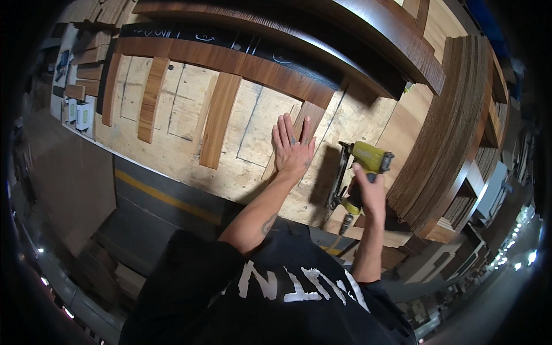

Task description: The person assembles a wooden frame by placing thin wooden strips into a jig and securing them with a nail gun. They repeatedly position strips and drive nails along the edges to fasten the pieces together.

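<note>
My left hand [293, 150] lies flat with fingers stretched out, pressing on a short wooden slat [310, 118] at the right end of a long brown board [190, 56]. To its right, my right hand [371, 192] is wrapped round the handle of a yellow-green and black nail gun [368, 156], held above the bench edge with its nose toward the slat. Two more slats, a narrow striped one [153, 100] and a wider one [221, 121], run from the long board toward me. All rest on a plywood worktop [253, 129] with dark marked lines.
A tall stack of brown boards [443, 126] stands at the right. Long dark boards [276, 34] lie along the far side. Small white boxes [82, 116] and wood blocks [89, 71] sit at the far left. A yellow stripe [167, 196] crosses the dark floor below the bench.
</note>
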Available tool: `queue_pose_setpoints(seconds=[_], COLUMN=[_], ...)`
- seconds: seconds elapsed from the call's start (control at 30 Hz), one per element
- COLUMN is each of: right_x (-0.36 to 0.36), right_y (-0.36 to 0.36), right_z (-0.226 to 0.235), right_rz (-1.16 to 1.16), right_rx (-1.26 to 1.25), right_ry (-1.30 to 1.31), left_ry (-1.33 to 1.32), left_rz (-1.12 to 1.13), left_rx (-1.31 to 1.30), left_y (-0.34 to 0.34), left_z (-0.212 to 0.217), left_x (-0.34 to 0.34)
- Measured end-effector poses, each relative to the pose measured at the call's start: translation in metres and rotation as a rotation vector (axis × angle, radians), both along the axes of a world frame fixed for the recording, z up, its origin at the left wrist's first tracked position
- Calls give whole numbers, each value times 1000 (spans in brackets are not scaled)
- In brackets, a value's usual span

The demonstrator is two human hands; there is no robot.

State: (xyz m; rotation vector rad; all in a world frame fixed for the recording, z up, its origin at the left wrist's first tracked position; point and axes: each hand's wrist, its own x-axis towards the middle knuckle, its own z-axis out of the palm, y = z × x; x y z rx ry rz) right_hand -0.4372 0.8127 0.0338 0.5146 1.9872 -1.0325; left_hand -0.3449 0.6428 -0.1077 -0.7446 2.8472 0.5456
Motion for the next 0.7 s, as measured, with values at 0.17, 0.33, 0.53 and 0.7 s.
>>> queue_pose_setpoints(seconds=[0.17, 0.33, 0.53, 0.7], right_x=[-50, -74, -76, -73], right_y=[-38, -91, -96, -95], right_z=[34, 12, -22, -31], right_rz=[-64, 450, 784, 813], right_rx=[-378, 152, 151, 118], right_ry=[-100, 60, 215, 345], left_ry=[-249, -47, 42, 122], left_rz=[-104, -27, 7, 28], left_rx=[-72, 81, 8, -68], left_y=[-4, -3, -2, -6], left_z=[7, -5, -8, -12], left_x=[-2, 5, 5, 3])
